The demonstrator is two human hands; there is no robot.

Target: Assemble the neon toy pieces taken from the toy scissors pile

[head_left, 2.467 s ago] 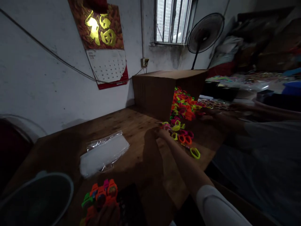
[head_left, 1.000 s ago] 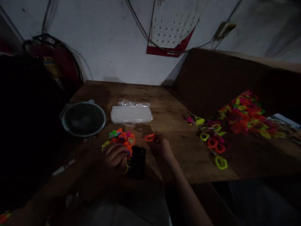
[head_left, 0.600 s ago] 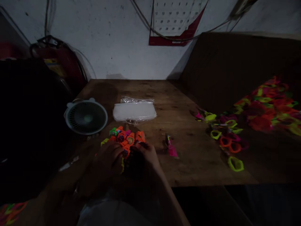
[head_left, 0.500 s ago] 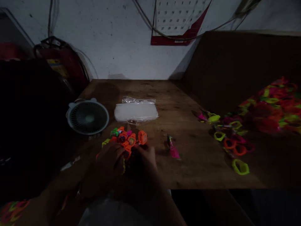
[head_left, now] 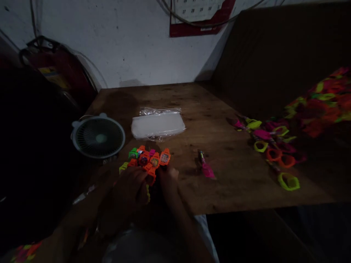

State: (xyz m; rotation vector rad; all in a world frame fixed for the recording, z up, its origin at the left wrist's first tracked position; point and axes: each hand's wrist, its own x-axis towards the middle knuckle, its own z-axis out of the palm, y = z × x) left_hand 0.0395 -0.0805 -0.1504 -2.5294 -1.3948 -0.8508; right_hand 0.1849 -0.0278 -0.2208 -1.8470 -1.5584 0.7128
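A bunch of toy watches [head_left: 144, 159], mostly orange with some green, yellow and pink, sits near the front of the wooden table. My left hand [head_left: 131, 184] is closed around the near side of this bunch, its fingers curled and partly lost in shadow. Just to the right, my right hand [head_left: 168, 179] has its fingers closed at the lower end of an orange toy watch [head_left: 165, 157], whose square face is turned up beside the bunch. Its strap below is hidden by the fingers and the dark.
A wrapped pink toy watch [head_left: 207, 170] lies right of my hands. Several more watches [head_left: 274, 153] are scattered further right, by a large bright heap [head_left: 326, 104]. Behind are a white packet [head_left: 158, 126] in clear plastic and a small round fan [head_left: 100, 137]. A dark panel [head_left: 274, 58] stands at right.
The orange watch at my right hand has swung upright and closer to the bunch, its face now showing. My left hand stays on the bunch. The view has tipped downward.
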